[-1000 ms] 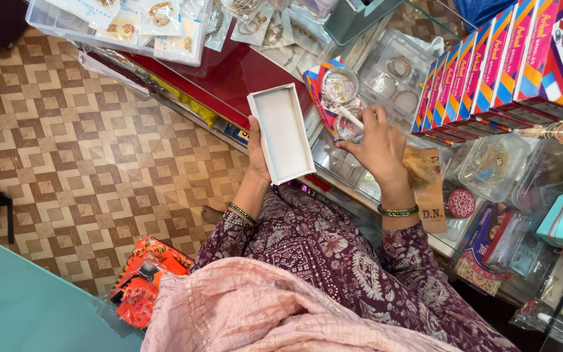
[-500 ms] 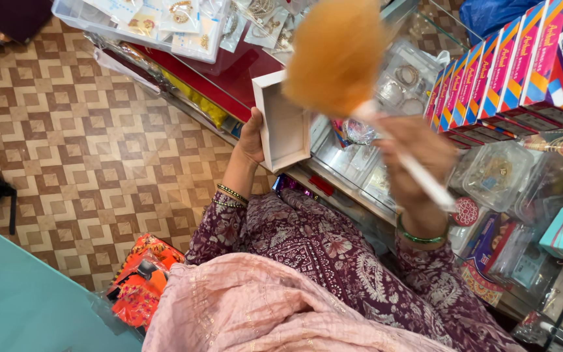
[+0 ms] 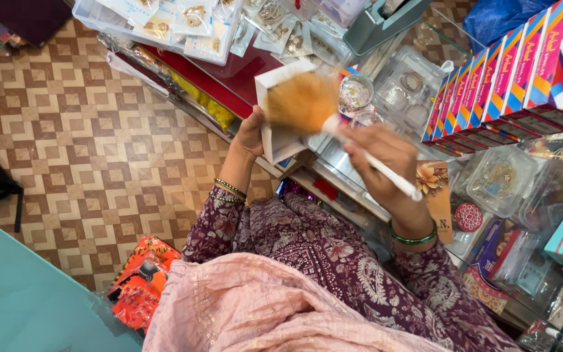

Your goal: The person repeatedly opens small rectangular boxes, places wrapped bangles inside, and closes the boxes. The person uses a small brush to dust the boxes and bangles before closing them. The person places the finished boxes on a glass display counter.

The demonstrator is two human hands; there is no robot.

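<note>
Glass display surface (image 3: 418,39): it runs from upper left to lower right ahead of you, crowded with stock; everything you handle is held above its near edge.
Row of bright cardboard boxes (image 3: 509,78): pink, blue and orange, standing upright side by side at the far right, well apart from your hands.
Clear plastic tubs (image 3: 500,179): lidded, with ornaments inside, just right of your right forearm.
White shallow cardboard box (image 3: 280,140): you hold it upright and a little tilted, open face turned toward your right side; its long axis runs from the top edge near the packets down toward your left palm. It sits left of and just beyond the brush hand.
Left hand (image 3: 250,133): clenched on the box's left edge and back, fingers behind it, thumb side toward you. This hand is the nearer one to the box, touching it.
Right hand (image 3: 386,160): closed around the white stick handle, wrist bent, green bangle at the cuff.
Soft orange-bristled brush with a white handle (image 3: 304,104): its long axis slants from lower right, where the handle end pokes out past your fist, up to the left, where the fluffy head lies over the box's open face. Whether the bristles touch the inside, you cannot tell; the head is blurred.
</note>
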